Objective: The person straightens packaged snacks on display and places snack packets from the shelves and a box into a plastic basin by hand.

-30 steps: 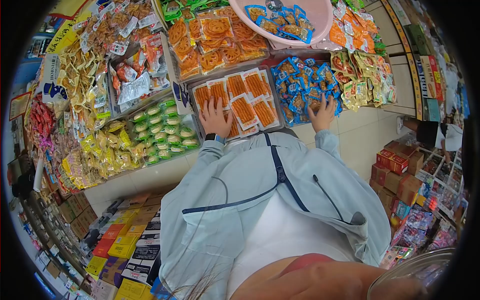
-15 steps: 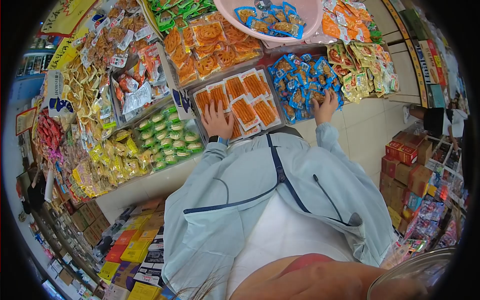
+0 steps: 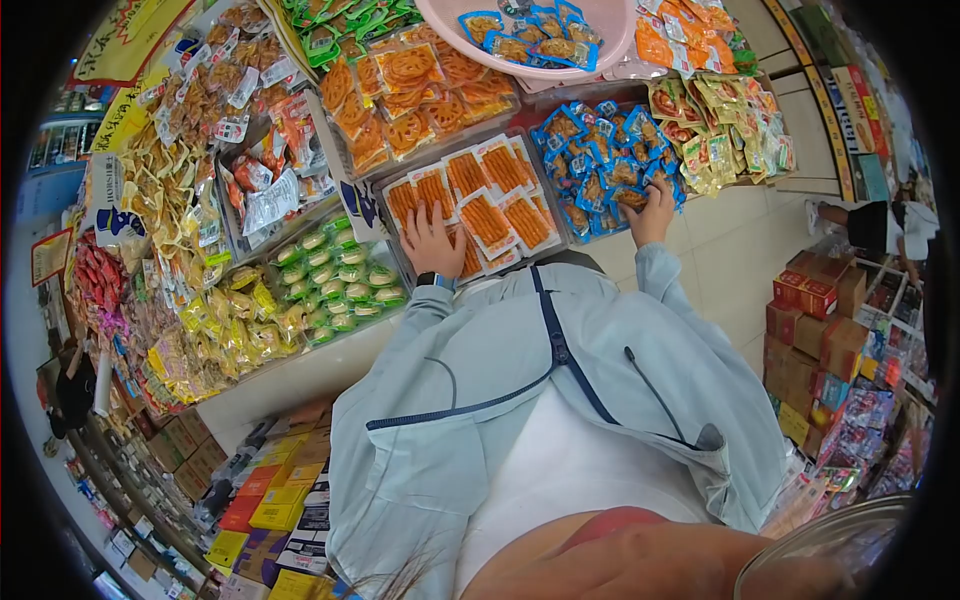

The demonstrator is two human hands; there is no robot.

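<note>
My left hand [image 3: 431,246] lies with fingers spread on flat clear packets of orange strip-shaped snacks [image 3: 488,222]. They sit in a clear plastic tray [image 3: 566,236], and a dark watch is on my left wrist. My right hand [image 3: 653,214] is at the front right of a heap of small blue snack packets [image 3: 603,150]. Its fingers and thumb curve round a blue snack packet [image 3: 627,198] on top of the heap. The palm side of that hand is hidden.
Packets of orange slices [image 3: 410,95] lie behind the tray, near a pink basin [image 3: 628,40] holding blue packets. Green-and-white packets [image 3: 340,272] fill the left tray. Yellowish packets [image 3: 730,130] lie at right. Cardboard boxes [image 3: 800,330] stand right; a person [image 3: 895,235] is beyond.
The view has shifted slightly, so the display sits a little further left. My left hand stays on the orange packets, and my right fingers shift slightly on the blue packets.
</note>
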